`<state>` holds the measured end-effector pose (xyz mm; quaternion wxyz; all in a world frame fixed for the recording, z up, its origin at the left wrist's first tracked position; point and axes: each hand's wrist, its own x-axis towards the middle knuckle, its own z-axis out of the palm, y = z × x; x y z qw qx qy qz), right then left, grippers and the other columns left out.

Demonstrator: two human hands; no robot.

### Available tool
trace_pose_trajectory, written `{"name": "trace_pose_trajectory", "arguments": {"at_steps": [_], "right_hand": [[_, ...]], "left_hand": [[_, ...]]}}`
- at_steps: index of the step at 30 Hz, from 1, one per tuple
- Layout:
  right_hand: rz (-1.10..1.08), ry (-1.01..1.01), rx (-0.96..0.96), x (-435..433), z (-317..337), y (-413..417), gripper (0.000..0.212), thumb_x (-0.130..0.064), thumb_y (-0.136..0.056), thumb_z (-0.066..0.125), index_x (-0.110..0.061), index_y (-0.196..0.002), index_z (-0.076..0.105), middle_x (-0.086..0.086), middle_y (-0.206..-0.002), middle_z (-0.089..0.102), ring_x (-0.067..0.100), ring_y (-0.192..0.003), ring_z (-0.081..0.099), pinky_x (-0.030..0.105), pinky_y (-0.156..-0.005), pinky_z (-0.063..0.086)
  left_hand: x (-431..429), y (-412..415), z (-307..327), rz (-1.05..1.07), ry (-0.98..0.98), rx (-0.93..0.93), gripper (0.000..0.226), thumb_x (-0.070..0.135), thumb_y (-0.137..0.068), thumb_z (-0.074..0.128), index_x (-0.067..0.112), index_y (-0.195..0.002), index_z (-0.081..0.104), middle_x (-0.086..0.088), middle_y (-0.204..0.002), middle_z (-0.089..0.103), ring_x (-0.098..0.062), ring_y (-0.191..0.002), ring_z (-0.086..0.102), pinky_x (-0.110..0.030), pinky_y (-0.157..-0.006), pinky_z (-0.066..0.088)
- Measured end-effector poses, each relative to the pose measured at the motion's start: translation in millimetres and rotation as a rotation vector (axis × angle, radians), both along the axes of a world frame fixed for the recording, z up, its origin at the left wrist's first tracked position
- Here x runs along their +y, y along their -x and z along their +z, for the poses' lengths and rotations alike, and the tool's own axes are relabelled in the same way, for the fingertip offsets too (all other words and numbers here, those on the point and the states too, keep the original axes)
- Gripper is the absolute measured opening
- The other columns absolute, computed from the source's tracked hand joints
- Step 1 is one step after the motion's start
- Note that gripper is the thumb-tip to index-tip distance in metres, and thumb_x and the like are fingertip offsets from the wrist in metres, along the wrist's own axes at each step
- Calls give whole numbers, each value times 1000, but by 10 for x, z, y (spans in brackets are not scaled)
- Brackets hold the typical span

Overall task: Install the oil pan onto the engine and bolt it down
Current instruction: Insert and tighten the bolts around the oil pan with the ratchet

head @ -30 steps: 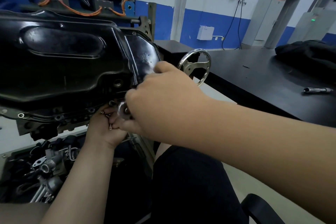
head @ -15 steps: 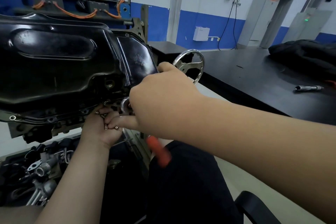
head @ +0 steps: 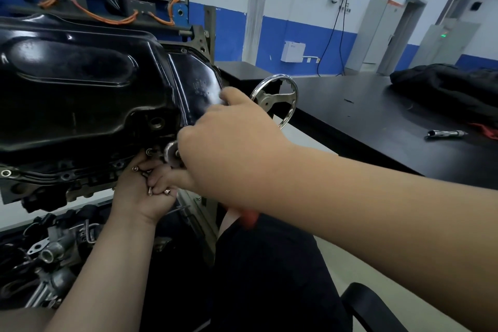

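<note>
The glossy black oil pan (head: 80, 94) sits on the engine (head: 48, 191) held in a stand, its flange edge facing me. My right hand (head: 231, 143) grips a ratchet whose round steel head (head: 172, 155) sits at the flange by a bolt (head: 149, 152); the red handle (head: 249, 218) pokes out under my forearm. Just below the flange, my left hand (head: 142, 197) is curled around several loose bolts (head: 167, 191), its fingers touching the pan's edge beside the ratchet head.
A chrome handwheel (head: 277, 101) of the engine stand is just right of my right hand. A black bench (head: 363, 121) at right carries a socket extension (head: 444, 133) and dark cloth (head: 444, 89). Loose engine parts (head: 48, 253) lie below left.
The ratchet's red handle swung down and back under my forearm. My right hand shifted a little at the flange; my left hand stays below with the bolts.
</note>
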<state>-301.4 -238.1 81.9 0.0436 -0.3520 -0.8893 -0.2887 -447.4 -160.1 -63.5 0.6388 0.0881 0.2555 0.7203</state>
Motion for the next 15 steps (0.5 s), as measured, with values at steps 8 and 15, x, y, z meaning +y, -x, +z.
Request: {"name": "trace_pose_trajectory", "arguments": {"at_steps": [8, 15], "right_hand": [[42, -69, -27, 96, 76, -15, 28, -29, -94, 41, -23, -68, 37, -10, -65, 45, 17, -75, 45, 40, -102, 24], [93, -23, -19, 13, 65, 66, 30, -29, -94, 44, -19, -68, 36, -9, -63, 40, 17, -69, 38, 34, -89, 30]], "left_hand": [[-29, -35, -34, -114, -140, -137, 66, 30, -101, 28, 20, -40, 51, 10, -39, 35, -9, -29, 26, -20, -33, 10], [-49, -24, 25, -57, -43, -76, 73, 22, -101, 27, 19, -30, 43, 9, -33, 28, -8, -25, 22, -13, -34, 9]]}}
